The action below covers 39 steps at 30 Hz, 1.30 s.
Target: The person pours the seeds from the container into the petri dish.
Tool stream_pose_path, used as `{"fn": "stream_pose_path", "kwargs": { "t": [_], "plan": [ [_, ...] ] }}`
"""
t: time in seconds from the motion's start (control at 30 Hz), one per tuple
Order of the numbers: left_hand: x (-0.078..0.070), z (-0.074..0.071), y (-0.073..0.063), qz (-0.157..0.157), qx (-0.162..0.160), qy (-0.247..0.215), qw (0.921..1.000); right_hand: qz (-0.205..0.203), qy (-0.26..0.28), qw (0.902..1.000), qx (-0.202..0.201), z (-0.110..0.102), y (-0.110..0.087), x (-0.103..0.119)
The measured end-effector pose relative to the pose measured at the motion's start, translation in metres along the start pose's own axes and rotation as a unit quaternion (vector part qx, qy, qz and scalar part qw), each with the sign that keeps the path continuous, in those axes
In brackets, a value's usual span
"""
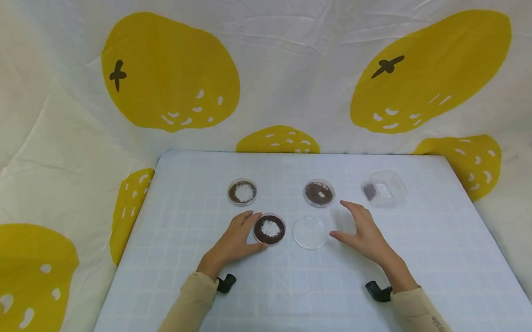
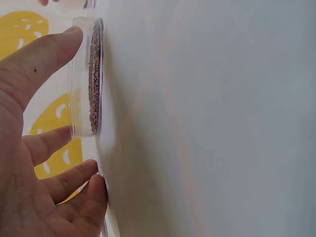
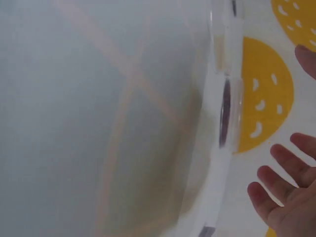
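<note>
My left hand [image 1: 236, 240] pinches a round, clear petri dish [image 1: 270, 229] between thumb and forefinger, at its left side. Dark brown granules fill this dish, with a white granular patch in the middle. The left wrist view shows the dish [image 2: 95, 84] edge-on, level, close over the tabletop, thumb [image 2: 66, 44] on its wall; the other fingers are spread below. A clear, round lid [image 1: 310, 246] lies just right of the dish. Beyond the lid's right edge, my right hand [image 1: 364, 233] has thumb and fingers spread apart, holding nothing; the right wrist view shows those fingers [image 3: 281, 190] loosely extended.
Farther back stand two more petri dishes with brown and white contents, one at left [image 1: 242, 192] and one at right [image 1: 319, 193]. A clear plastic tub [image 1: 396, 192] with a dark piece and a white piece is at the back right. Patterned cloth [image 1: 288, 74] hangs behind the table.
</note>
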State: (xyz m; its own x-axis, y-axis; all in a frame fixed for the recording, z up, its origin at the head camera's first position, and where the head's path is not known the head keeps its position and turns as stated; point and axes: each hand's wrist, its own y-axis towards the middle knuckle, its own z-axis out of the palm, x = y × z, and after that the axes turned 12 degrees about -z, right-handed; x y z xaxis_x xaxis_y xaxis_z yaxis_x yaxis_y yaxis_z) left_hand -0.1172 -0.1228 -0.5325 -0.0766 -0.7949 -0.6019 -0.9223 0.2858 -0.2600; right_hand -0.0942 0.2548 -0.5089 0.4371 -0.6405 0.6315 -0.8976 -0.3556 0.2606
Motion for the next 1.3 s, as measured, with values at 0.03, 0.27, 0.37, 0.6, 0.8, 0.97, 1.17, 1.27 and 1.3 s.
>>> {"fn": "stream_pose_path", "kwargs": {
  "t": [0.03, 0.27, 0.37, 0.6, 0.8, 0.97, 1.17, 1.27, 1.3],
  "plan": [
    [0.0, 0.0, 0.0, -0.001, 0.0, 0.001, 1.0, -0.002, 0.004, 1.0, 0.008, 0.003, 0.0, 0.0],
    [-0.001, 0.0, 0.0, 0.004, -0.002, -0.001, 1.0, 0.002, 0.011, 0.998, 0.062, 0.015, 0.001, 0.0],
    [0.0, 0.001, 0.0, 0.002, 0.0, 0.006, 1.0, 0.0, 0.004, 0.997, 0.077, 0.018, 0.002, 0.0],
    [0.003, 0.001, 0.002, 0.003, 0.002, 0.003, 1.0, -0.013, -0.033, 0.9923, 0.118, 0.026, 0.005, 0.0],
    [0.003, 0.001, 0.002, 0.01, 0.002, 0.0, 0.9999, -0.03, -0.079, 0.9862, 0.142, 0.033, 0.009, 0.001],
    [0.003, 0.001, 0.003, 0.009, 0.007, 0.002, 0.9999, -0.036, -0.114, 0.9819, 0.147, 0.036, 0.012, 0.004],
    [0.004, 0.001, 0.002, 0.002, 0.013, 0.007, 0.9999, -0.036, -0.119, 0.9812, 0.148, 0.038, 0.015, 0.006],
    [0.004, 0.001, 0.003, 0.0, 0.013, 0.008, 0.9999, -0.037, -0.121, 0.981, 0.147, 0.038, 0.016, 0.007],
    [0.004, 0.001, 0.003, 0.001, 0.011, 0.007, 0.9999, -0.037, -0.122, 0.9809, 0.147, 0.038, 0.016, 0.007]
  ]
}}
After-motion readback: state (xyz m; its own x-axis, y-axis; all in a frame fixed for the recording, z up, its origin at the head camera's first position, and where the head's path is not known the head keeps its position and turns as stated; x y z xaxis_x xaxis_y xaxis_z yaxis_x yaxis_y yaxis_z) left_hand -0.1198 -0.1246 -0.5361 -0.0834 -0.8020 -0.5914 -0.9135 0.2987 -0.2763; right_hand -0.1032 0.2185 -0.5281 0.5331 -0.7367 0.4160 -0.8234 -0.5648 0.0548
